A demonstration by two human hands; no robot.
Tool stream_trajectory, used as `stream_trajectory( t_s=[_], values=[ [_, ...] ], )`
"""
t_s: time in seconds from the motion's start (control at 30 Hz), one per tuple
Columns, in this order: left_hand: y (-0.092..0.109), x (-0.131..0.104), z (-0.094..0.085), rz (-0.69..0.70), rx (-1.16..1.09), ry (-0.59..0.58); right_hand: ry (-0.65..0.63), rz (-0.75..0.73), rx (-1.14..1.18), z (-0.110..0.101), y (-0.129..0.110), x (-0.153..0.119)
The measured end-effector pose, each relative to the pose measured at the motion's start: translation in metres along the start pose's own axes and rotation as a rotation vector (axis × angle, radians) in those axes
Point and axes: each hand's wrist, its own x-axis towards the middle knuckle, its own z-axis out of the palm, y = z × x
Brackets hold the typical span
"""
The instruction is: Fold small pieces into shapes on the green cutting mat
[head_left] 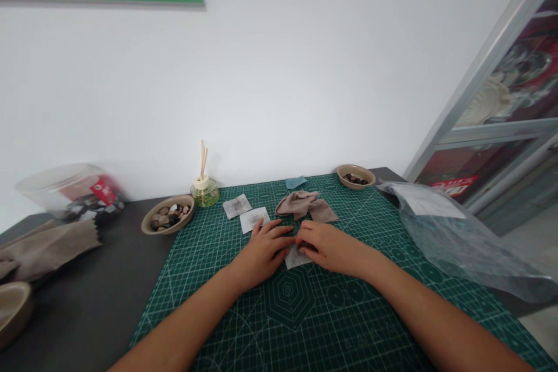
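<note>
My left hand (pixel 265 251) lies palm down on the green cutting mat (pixel 235 314), its fingers spread, with the fingertips close to my right hand. Over a small whitish square (pixel 297 258) with grey smudges, my right hand (pixel 325 247) is curled with its fingers together. Whatever its fingertips hold, if anything, is hidden. Just beyond the hands is a crumpled grey-brown cloth (pixel 300 203). Two more smudged squares lie past my left hand: a grey one (pixel 237 207) and a whiter one (pixel 253 219), the latter partly behind my fingers.
A bowl of dark and tan pebbles (pixel 148 224) and a reed diffuser (pixel 206 193) stand left. At the back are a blue square (pixel 296 182) and another bowl (pixel 370 179). A clear plastic bag (pixel 453 244) lies right. A clear tub (pixel 47 189) and cloth (pixel 56 247) are far left.
</note>
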Motion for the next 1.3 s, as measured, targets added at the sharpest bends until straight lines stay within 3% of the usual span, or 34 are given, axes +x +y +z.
stream_trajectory(
  t_s=[1.3],
  values=[
    [-0.0010,-0.0004,0.0014,0.014,0.022,0.011,-0.017,0.032,-0.117,-0.0007,0.0011,-0.0004]
  ],
)
